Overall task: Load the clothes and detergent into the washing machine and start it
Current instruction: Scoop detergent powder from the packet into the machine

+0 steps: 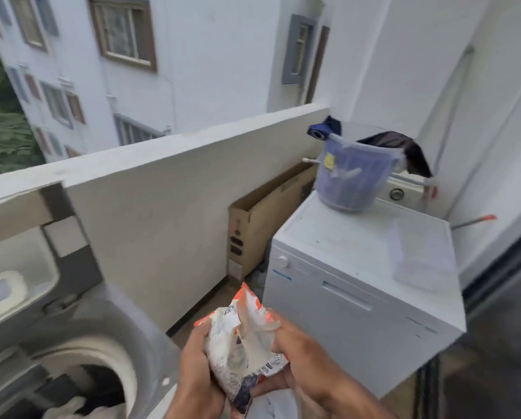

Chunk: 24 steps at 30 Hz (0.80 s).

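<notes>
Both hands hold a crumpled white and orange detergent packet at the bottom middle of the view. My left hand grips its left side and my right hand pinches the torn top edge. The top-loading washing machine stands at the lower left with its lid raised. Dark and white clothes lie inside its drum. A translucent blue bucket with dark clothes hanging over its rim stands on a white appliance to the right.
A flat cardboard box leans against the balcony wall between the two machines. A clear plastic sheet lies on the white appliance. A dark doorway runs along the right. A neighbouring building rises beyond the wall.
</notes>
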Each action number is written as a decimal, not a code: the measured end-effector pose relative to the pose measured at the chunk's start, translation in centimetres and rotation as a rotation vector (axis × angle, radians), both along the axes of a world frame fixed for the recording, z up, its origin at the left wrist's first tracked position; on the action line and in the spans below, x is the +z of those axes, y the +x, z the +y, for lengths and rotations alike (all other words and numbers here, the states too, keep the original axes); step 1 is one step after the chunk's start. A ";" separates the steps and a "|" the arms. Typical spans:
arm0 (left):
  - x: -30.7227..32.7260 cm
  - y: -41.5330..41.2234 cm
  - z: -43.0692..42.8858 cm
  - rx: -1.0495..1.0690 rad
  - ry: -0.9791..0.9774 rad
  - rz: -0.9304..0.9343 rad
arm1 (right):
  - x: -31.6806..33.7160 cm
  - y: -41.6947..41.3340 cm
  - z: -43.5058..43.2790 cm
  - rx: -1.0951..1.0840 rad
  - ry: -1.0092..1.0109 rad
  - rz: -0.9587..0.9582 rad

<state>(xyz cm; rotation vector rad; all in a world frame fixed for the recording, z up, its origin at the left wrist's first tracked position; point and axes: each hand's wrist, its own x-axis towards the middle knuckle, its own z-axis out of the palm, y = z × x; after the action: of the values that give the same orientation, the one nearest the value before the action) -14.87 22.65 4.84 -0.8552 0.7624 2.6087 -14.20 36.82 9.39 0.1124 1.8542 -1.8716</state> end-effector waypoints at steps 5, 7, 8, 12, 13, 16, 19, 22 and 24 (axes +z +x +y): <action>1.9 -2.4 7.8 -0.286 -0.106 0.207 | -0.4 -0.1 7.8 -0.299 -0.114 -0.016; 2.3 -3.6 11.9 -0.379 -0.184 0.251 | -0.9 -0.4 11.7 -0.437 -0.138 -0.033; 2.2 -4.5 14.0 -0.401 -0.222 0.259 | -1.2 -0.7 13.7 -0.486 -0.145 -0.036; 2.7 -7.9 22.3 -0.529 -0.394 0.354 | -1.3 -2.7 21.5 -0.596 -0.188 0.022; 3.1 -8.8 24.7 -0.558 -0.441 0.375 | -1.4 -3.5 23.7 -0.615 -0.194 0.028; 2.8 -12.2 31.1 -0.641 -0.552 0.329 | -1.0 -6.3 29.7 -0.672 -0.184 0.033; 2.4 -16.0 36.9 -0.719 -0.623 0.302 | 0.1 -9.1 35.3 -0.717 -0.183 0.063; 3.1 -19.8 42.0 -0.762 -0.618 0.342 | 1.2 -12.0 40.0 -0.735 -0.176 0.122; 3.5 -22.4 45.2 -0.786 -0.600 0.379 | 1.5 -14.0 42.8 -0.758 -0.177 0.144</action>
<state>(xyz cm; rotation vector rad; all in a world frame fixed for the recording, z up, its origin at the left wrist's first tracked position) -37.30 67.89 8.31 -0.0918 1.6337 1.8418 -28.23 79.64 10.94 0.7219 1.8755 -2.5879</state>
